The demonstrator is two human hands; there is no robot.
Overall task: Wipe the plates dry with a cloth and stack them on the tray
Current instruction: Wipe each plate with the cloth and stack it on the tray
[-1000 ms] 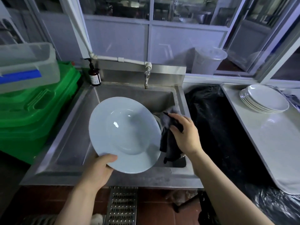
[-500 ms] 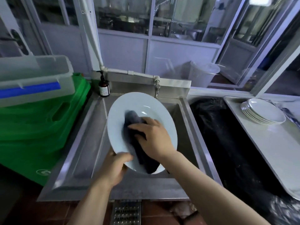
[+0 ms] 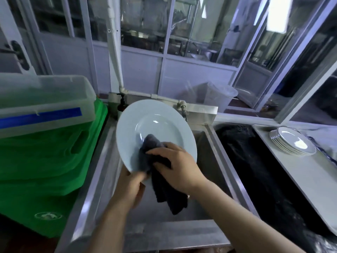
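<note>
Above the steel sink (image 3: 217, 172), the left hand (image 3: 130, 187) gripped the white plate's (image 3: 155, 130) lower rim while the right hand (image 3: 179, 167) pressed a clutched dark cloth (image 3: 145, 154) against it; stacked plates (image 3: 293, 143) sat at the tray's (image 3: 313, 181) far end, beyond black plastic sheeting (image 3: 255, 161).

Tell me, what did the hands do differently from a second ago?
The right hand brought the dark cloth from beside the plate onto its face and is rubbing it. The left hand still holds the plate's lower edge over the sink. The stacked plates on the tray stayed put.
</note>
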